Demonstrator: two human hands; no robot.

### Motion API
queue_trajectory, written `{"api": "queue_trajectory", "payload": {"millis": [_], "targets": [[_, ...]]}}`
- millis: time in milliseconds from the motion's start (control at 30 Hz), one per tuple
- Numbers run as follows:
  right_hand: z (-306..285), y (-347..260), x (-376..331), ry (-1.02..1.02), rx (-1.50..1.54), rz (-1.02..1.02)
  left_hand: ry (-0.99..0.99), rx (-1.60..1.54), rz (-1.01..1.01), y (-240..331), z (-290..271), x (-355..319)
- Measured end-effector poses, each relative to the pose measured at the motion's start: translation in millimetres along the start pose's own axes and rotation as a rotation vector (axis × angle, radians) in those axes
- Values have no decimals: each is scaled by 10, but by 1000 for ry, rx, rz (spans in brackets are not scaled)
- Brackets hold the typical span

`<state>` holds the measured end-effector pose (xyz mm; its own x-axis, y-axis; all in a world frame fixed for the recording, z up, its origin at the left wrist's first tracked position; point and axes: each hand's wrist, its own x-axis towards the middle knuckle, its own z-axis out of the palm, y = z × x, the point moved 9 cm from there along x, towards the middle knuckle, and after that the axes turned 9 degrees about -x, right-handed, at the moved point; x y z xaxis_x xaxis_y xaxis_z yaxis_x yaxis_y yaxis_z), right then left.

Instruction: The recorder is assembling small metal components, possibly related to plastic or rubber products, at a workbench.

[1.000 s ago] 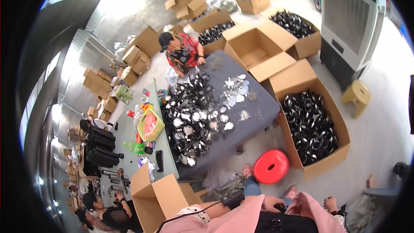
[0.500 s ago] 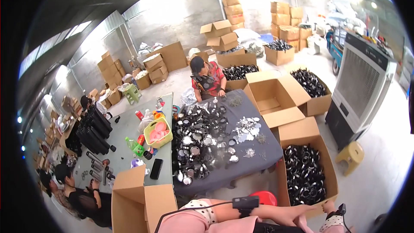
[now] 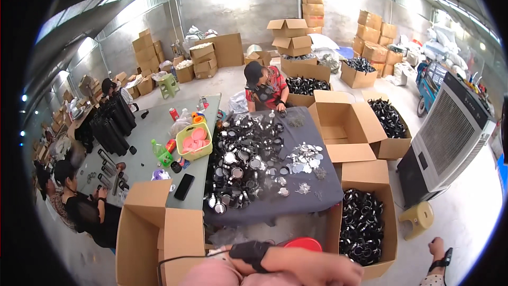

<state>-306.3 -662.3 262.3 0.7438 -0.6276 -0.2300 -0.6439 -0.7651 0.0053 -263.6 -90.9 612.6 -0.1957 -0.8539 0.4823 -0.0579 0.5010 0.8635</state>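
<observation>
My left hand (image 3: pixel 341 271) reaches across the lower edge, with a black strap on its wrist. It is just below the carton of black ring-shaped parts (image 3: pixel 362 225), and motion blur smears its fingers. Out to the right, my right hand (image 3: pixel 436 246) hangs over the pale floor with its fingers curled in, and nothing shows in it. Ahead of me, a table with a dark cloth (image 3: pixel 323 198) bears a heap of black parts with round silver faces (image 3: pixel 243 159). Loose silver discs (image 3: pixel 306 158) lie to the right of that heap.
A red round stool or basin (image 3: pixel 304 243) is partly hidden behind my left arm. An open carton (image 3: pixel 140 222) stands lower left, and a yellow stool (image 3: pixel 416 219) and an air cooler (image 3: pixel 444 137) at right. Across the table a person (image 3: pixel 264 87) works; others sit at left.
My hands have moved apart: the right swung out to the right, and the left drew in to the left, its stretched fingers now blurred. The whole view has shifted.
</observation>
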Motion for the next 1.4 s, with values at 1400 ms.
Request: {"api": "queue_trajectory", "payload": {"millis": [1400], "targets": [[186, -3492, -396, -289, 33, -304, 200, -398, 180, 332, -1487, -2326]]}}
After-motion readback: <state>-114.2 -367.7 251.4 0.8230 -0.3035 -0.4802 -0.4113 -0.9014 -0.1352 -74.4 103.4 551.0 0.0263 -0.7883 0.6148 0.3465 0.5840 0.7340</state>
